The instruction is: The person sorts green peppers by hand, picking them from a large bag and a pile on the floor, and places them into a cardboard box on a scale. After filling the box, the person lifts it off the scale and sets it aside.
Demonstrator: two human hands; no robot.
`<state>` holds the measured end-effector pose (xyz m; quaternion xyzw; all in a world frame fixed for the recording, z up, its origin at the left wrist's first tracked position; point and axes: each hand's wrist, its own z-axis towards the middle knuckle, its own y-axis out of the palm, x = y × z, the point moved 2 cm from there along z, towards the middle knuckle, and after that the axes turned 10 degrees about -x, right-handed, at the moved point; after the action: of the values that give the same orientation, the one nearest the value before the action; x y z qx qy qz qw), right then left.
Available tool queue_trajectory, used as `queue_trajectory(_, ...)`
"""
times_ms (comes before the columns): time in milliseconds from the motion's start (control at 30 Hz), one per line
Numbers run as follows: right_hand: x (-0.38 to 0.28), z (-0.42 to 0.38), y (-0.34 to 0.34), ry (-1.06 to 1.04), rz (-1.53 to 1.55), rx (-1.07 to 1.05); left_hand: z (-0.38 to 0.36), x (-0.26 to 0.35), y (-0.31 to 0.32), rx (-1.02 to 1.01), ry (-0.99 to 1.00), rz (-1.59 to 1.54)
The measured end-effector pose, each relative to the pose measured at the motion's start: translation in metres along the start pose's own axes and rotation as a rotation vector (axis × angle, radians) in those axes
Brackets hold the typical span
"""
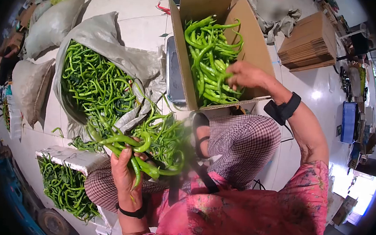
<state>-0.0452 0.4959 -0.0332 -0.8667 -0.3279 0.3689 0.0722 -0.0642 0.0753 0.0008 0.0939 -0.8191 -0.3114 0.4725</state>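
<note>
My left hand (124,167) is closed around several long green chili peppers (140,151), held above my lap beside the loose pile. My right hand (246,76) is at the right side of an open cardboard box (261,48), just over the green peppers (211,58) heaped in it. Its fingers are loosely bent and apart, slightly blurred, with no pepper visible between them. Left of the box, a large whitish sack (103,30) lies with its mouth open. Green peppers (95,77) fill it and spill into a pile (165,135) on the floor by my feet.
A dark flat-topped device (174,73) stands against the box's left side. A white foam crate (65,156) of peppers is at lower left. Closed sacks (53,25) lie at upper left, folded cardboard (308,43) at upper right. Red peppers (163,8) lie on the floor.
</note>
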Motion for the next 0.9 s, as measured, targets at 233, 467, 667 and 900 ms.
queue_trajectory(233, 0.01, -0.031, -0.008, -0.08, -0.409, 0.445, 0.002, -0.008, 0.004, 0.016, -0.086, -0.044)
queue_trajectory(467, -0.049, -0.041, -0.024, -0.004, -0.374, 0.592, 0.003, -0.013, 0.012, -0.028, -0.125, -0.078)
queue_trajectory(667, -0.063, 0.011, -0.06, -0.351, -0.481, 0.584, 0.005, -0.015, 0.016, -0.025, -0.119, -0.033)
queue_trajectory(900, -0.056, 0.044, -0.057, -0.281, -0.75, 0.423, 0.008, -0.018, 0.015, -0.016, -0.116, 0.0)
